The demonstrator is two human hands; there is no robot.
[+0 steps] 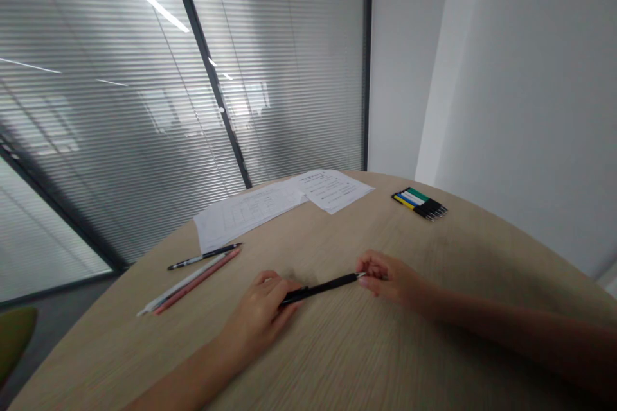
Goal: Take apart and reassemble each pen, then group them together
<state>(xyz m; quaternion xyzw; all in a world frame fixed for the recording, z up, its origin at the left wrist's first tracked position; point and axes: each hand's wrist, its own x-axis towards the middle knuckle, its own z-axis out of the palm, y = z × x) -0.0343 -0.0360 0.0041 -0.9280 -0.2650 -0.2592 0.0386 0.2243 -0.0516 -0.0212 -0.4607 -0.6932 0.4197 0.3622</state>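
A black pen (330,284) lies slanted between my two hands, just above or on the wooden table (328,359). Its rear end, with the clip, is in the grip of my left hand (265,305), fingers closed around it. At the other end, the thumb and fingertips of my right hand (383,276) pinch the pen's light, pointed tip. Part of the barrel's rear is hidden by the left fingers.
Left of my hands lie a black pen (205,257), a whitish pen (180,286) and a pinkish pen (200,281). Printed papers (250,212) rest along the far edge. Several coloured pens (419,203) lie side by side at the right. Blinds and a white wall stand behind the round table.
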